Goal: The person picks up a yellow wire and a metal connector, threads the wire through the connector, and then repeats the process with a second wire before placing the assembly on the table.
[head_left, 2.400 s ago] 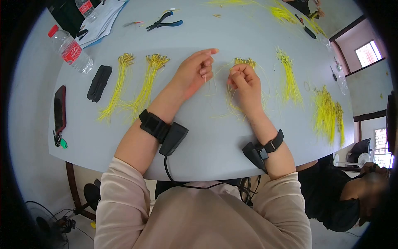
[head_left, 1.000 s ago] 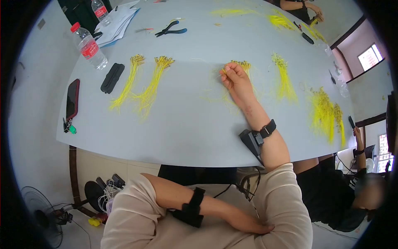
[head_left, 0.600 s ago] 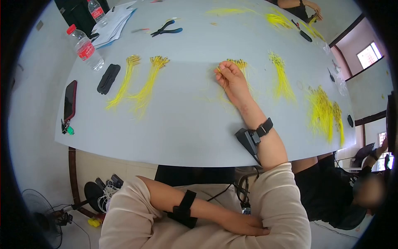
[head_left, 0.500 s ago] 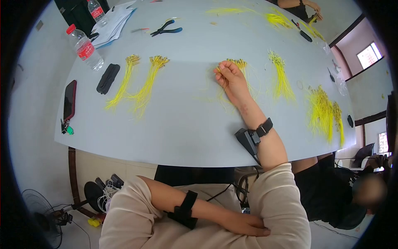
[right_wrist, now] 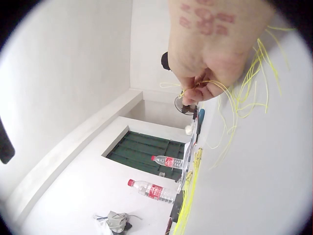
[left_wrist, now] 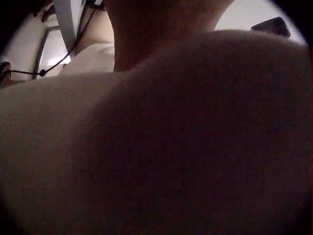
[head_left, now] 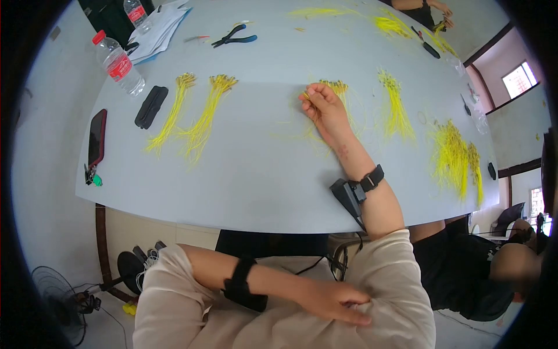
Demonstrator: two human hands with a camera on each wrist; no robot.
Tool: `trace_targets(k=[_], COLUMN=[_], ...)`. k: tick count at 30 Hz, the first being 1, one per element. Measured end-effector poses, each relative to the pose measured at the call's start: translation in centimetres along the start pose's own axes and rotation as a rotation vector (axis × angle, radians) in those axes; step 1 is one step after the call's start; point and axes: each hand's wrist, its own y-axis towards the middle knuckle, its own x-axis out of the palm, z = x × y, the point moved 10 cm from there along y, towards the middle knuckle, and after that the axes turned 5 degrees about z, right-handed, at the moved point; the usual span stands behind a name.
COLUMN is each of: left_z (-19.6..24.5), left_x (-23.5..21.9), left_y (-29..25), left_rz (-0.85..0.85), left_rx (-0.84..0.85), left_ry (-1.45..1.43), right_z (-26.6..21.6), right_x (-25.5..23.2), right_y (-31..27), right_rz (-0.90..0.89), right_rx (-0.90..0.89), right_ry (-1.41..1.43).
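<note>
In the head view my right hand (head_left: 326,110) is raised over the table, thumb and fingers pinching a yellow thread. The right wrist view shows the thread (right_wrist: 219,84) looping out of the pinch of that hand (right_wrist: 215,63), loose strands trailing beside it. A bundle of yellow threads (head_left: 339,88) with brownish tips lies just behind the hand, partly hidden. My left hand (head_left: 334,301) rests against the beige shirt (head_left: 273,331) at the lower middle, fingers loosely bent, holding no object that shows. Dark cloth fills most of the left wrist view, where that hand is hidden.
More yellow bundles lie left (head_left: 209,110) and right (head_left: 396,107). Pliers (head_left: 233,36), a bottle (head_left: 119,65), a black case (head_left: 151,107) and a phone (head_left: 97,136) are on the table (head_left: 250,192). Another person (head_left: 465,273) is at the right.
My left hand has left the table and come down to the shirt, its fingers now more bent. My right hand has moved slightly left with its thread.
</note>
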Motion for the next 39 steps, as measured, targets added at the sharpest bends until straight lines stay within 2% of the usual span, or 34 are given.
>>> trace_targets(k=[2,5,7,9,10,12,15,18,22,27,33,36,39], left_z=[1.2,7.2,8.6,12.2,12.4,13.2,11.1,8.2,5.7,5.1,4.9,4.6,4.9], left_x=[-2.2,-5.2,-9.3,-15.3,-19.1,-24.7,-29.4,-31.6,-33.4,-33.9,-34.5,-34.8,-34.8], left_y=[-1.3,-4.3,-6.0,-9.3,-12.2,-16.8,-18.7,-18.0,-17.7,-17.7,-18.2,-18.5,-18.5], left_rz=[0.105,0.230,0.345,0.655,0.987,1.395,1.560,1.524,1.473,1.435,1.423,1.429,1.357], left_rx=[0.130,0.418,0.272,0.214,0.264,0.504,0.382,0.327,0.352,0.381,0.465,0.517,0.574], left_ry=[0.076,0.327,0.299,0.512,0.586,0.371,0.644,0.593,0.385,0.270,0.063,-0.135,-0.186], right_z=[0.0,0.1,0.3,0.5,0.5,0.5,0.8,1.0,0.5,0.0,0.4,0.5,0.5], right_x=[0.2,0.9,1.2,1.2,1.3,1.4,1.9,1.9,1.6,1.7,1.4,1.6,1.7], right_y=[0.0,-0.2,-0.2,-0.1,0.0,-0.1,-0.3,-0.4,-0.4,-0.5,-0.2,-0.4,-0.4], right_rz=[-0.025,-0.071,-0.110,-0.154,-0.148,-0.133,-0.219,-0.163,-0.122,-0.107,-0.090,-0.089,-0.105], right_rx=[0.007,0.031,0.051,0.067,0.071,0.079,0.105,0.112,0.071,0.008,0.037,0.062,0.051], right_ry=[0.034,0.101,0.150,0.195,0.214,0.253,0.266,0.222,0.116,-0.037,-0.050,-0.064,-0.082])
